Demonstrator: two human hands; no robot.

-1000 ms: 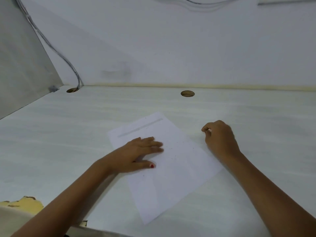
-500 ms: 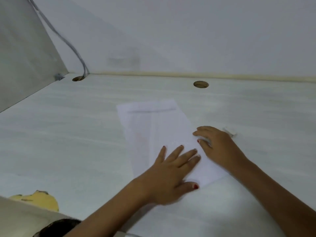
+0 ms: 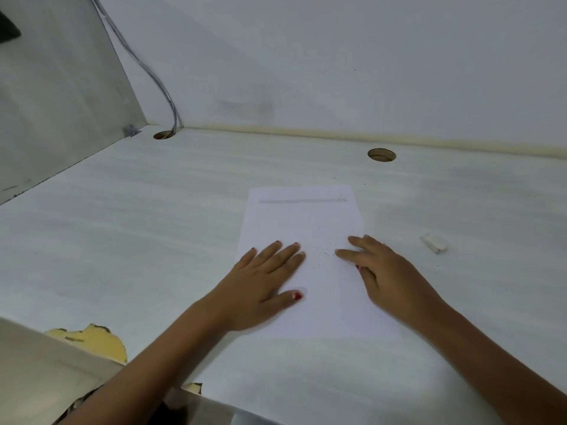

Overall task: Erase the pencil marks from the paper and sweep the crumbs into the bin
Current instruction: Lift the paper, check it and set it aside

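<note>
A white sheet of paper (image 3: 306, 222) lies straight on the pale table, with a faint grey band near its far edge. Small dark eraser crumbs (image 3: 325, 251) are scattered across its middle. My left hand (image 3: 260, 286) rests flat on the sheet's left side, fingers spread. Over on the right edge of the sheet, my right hand (image 3: 383, 271) lies flat too, fingers extended and holding nothing. A white eraser (image 3: 434, 243) lies on the table to the right of the paper, apart from my hand. No bin is in view.
Two round cable holes (image 3: 381, 155) (image 3: 163, 134) sit near the table's back edge, a grey cable (image 3: 153, 75) running into the left one. A side panel (image 3: 55, 96) closes the left. The table's near-left edge is chipped, showing yellow (image 3: 95, 342).
The paper has been turned from a skewed angle to lie straight. My right hand has let go of the eraser, which now lies on the table, and both hands lie flat on the sheet.
</note>
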